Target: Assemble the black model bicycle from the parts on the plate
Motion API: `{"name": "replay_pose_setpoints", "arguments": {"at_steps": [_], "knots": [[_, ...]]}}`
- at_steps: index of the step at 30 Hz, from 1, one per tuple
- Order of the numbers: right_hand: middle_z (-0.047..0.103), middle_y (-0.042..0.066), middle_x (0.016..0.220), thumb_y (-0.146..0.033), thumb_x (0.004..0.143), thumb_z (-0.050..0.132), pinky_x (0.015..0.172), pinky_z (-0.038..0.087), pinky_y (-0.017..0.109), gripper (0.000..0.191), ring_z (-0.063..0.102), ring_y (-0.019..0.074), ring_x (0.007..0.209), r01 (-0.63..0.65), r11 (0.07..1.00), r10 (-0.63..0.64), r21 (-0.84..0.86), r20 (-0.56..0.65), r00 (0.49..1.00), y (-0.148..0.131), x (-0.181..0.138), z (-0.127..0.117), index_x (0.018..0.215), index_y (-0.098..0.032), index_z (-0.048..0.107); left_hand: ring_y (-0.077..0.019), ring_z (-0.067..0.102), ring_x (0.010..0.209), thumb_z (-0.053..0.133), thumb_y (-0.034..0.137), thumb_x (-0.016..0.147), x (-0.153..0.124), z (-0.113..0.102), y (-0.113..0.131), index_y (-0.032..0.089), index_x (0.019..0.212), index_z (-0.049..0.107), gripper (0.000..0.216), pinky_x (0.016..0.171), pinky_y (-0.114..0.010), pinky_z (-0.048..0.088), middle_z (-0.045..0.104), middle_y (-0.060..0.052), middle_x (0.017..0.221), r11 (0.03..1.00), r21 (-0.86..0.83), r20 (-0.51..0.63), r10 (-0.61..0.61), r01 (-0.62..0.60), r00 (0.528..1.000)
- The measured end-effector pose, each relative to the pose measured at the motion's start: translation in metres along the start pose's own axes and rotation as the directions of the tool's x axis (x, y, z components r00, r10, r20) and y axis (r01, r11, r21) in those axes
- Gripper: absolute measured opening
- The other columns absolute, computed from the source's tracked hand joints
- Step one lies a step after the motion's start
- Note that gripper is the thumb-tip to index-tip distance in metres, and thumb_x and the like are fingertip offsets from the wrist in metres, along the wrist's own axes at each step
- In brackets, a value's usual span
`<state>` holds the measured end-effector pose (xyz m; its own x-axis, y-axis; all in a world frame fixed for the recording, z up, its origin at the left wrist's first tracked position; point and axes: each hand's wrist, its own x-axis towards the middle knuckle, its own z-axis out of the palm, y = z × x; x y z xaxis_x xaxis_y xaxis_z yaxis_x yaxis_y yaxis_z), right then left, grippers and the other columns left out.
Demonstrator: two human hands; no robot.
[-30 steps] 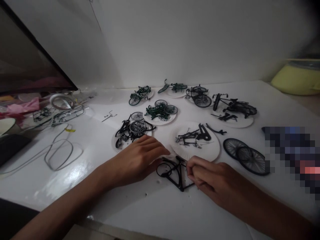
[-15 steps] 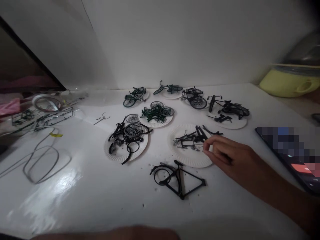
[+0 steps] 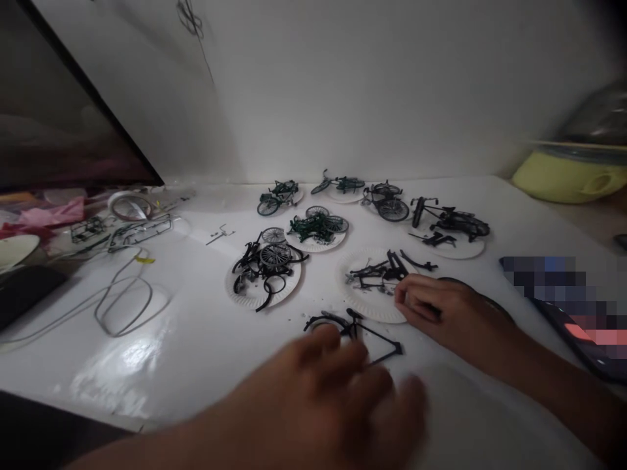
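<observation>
Hovering low over the front of the white counter (image 3: 196, 352), the left hand (image 3: 313, 398) is blurring with motion, its fingers spread wide and gripping nothing that shows. It is covering the lower part of a black model bicycle frame (image 3: 376, 337), which is lying flat near the front edge, with only its top and right end showing. Whether the fingers are touching the frame is impossible to make out through the blur.

The right hand (image 3: 453, 316) is resting just beside that frame, its fingers curled inward and its fingertips (image 3: 399, 295) at the rim of a paper plate (image 3: 360, 307). The curl hides the inside of the grip, so I cannot tell whether it is pinching anything small. The plate is carrying a tangle of black bicycle parts (image 3: 379, 274).

Farther back, more paper plates (image 3: 240, 294) are holding black and dark green model bicycles (image 3: 313, 228), several of them overlapping. Toward the left edge, a roll of tape (image 3: 130, 207), plastic sprue frames (image 3: 140, 234) and a loop of wire (image 3: 127, 307) are lying on the counter. Near the right edge, a pixelated patch (image 3: 543, 281) is hiding part of a dark phone (image 3: 573, 333), while a yellow-green bowl (image 3: 563, 179) is sitting beyond the back right corner, cut off by the frame.
</observation>
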<state>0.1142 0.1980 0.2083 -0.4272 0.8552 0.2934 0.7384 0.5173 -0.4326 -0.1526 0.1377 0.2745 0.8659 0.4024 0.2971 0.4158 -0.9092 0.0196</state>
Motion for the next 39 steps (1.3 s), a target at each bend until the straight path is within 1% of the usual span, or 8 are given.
{"name": "replay_pose_setpoints", "arguments": {"at_steps": [4, 8, 12, 16, 21, 25, 32, 39], "knots": [[0.065, -0.001, 0.077, -0.026, 0.09, 0.055, 0.062, 0.041, 0.026, 0.013, 0.059, 0.0148, 0.066, -0.092, 0.996, 0.092, 0.005, 0.083, 0.992, -0.003, -0.001, -0.003, 0.078, -0.024, 0.058, -0.0197, 0.059, 0.081, 0.05, 0.014, 0.1, 0.036, 0.021, -0.038, 0.012, 0.097, 0.063, 0.013, 0.073, -0.036, 0.048, 0.065, -0.006, 0.088, 0.973, 0.231, 0.051, -0.034, 0.022, 0.998], [0.058, -0.004, 0.064, -0.032, 0.09, 0.057, 0.053, 0.038, 0.026, 0.01, 0.055, 0.0151, 0.054, -0.161, 0.987, 0.161, 0.0, -0.011, 0.987, -0.001, -0.002, -0.007, 0.083, -0.025, 0.054, -0.0197, 0.061, 0.09, 0.049, 0.012, 0.1, 0.064, 0.049, -0.069, 0.013, 0.097, 0.062, 0.014, 0.08, -0.033, 0.047, 0.066, -0.006, 0.096, 0.984, 0.177, 0.089, 0.0, -0.016, 0.996], [0.066, 0.0, 0.081, -0.028, 0.092, 0.053, 0.059, 0.044, 0.028, 0.004, 0.062, 0.0176, 0.066, -0.169, 0.986, 0.169, 0.013, -0.124, 0.978, 0.008, 0.0, -0.01, 0.093, -0.025, 0.054, -0.0204, 0.06, 0.095, 0.057, 0.019, 0.098, 0.087, 0.07, -0.077, 0.015, 0.098, 0.064, 0.008, 0.082, -0.033, 0.046, 0.066, -0.005, 0.101, 0.983, 0.167, 0.076, 0.064, -0.076, 0.995], [0.068, 0.004, 0.094, -0.026, 0.095, 0.047, 0.071, 0.048, 0.031, 0.012, 0.065, 0.0196, 0.081, -0.117, 0.993, 0.12, 0.028, -0.159, 0.98, 0.016, 0.003, -0.011, 0.095, -0.024, 0.059, -0.02, 0.062, 0.092, 0.058, 0.015, 0.096, 0.099, 0.073, -0.078, 0.014, 0.092, 0.064, 0.007, 0.08, -0.033, 0.046, 0.067, -0.006, 0.094, 0.986, 0.146, 0.051, 0.076, -0.083, 0.996], [0.07, 0.006, 0.104, -0.032, 0.1, 0.04, 0.079, 0.05, 0.033, 0.023, 0.067, 0.0211, 0.092, -0.122, 0.991, 0.13, 0.06, -0.173, 0.976, 0.01, 0.0, -0.012, 0.106, -0.024, 0.061, -0.0132, 0.064, 0.085, 0.056, 0.015, 0.097, 0.086, 0.057, -0.085, 0.013, 0.107, 0.063, 0.013, 0.079, -0.026, 0.049, 0.069, -0.005, 0.095, 1.0, 0.004, 0.015, 0.022, -0.022, 1.0], [0.073, 0.007, 0.091, -0.039, 0.099, 0.044, 0.063, 0.049, 0.032, 0.024, 0.069, 0.0236, 0.08, -0.212, 0.975, 0.219, 0.059, -0.184, 0.958, 0.001, -0.002, -0.012, 0.104, -0.023, 0.061, -0.0113, 0.065, 0.081, 0.048, 0.016, 0.102, 0.062, 0.043, -0.086, 0.016, 0.129, 0.058, 0.029, 0.071, -0.024, 0.051, 0.068, -0.007, 0.104, 0.972, -0.221, -0.015, -0.08, 0.075, 0.997], [0.076, 0.005, 0.094, -0.039, 0.102, 0.037, 0.064, 0.051, 0.03, 0.03, 0.072, 0.0217, 0.079, -0.229, 0.973, 0.226, 0.008, -0.189, 0.956, -0.009, -0.002, -0.006, 0.113, -0.026, 0.061, -0.0127, 0.066, 0.086, 0.064, 0.023, 0.095, 0.023, 0.038, -0.102, 0.015, 0.104, 0.066, 0.013, 0.074, -0.025, 0.053, 0.071, -0.005, 0.099, 0.859, -0.473, -0.031, -0.237, 0.195, 0.971], [0.075, 0.005, 0.102, -0.043, 0.099, 0.043, 0.073, 0.052, 0.031, 0.029, 0.071, 0.0219, 0.089, -0.273, 0.962, 0.274, 0.03, -0.157, 0.949, 0.003, 0.0, -0.004, 0.115, -0.028, 0.062, -0.0151, 0.064, 0.087, 0.063, 0.022, 0.095, -0.004, 0.048, -0.118, 0.013, 0.097, 0.067, 0.01, 0.079, -0.029, 0.053, 0.066, -0.007, 0.097, 0.874, -0.445, -0.095, -0.262, 0.195, 0.96]]}}
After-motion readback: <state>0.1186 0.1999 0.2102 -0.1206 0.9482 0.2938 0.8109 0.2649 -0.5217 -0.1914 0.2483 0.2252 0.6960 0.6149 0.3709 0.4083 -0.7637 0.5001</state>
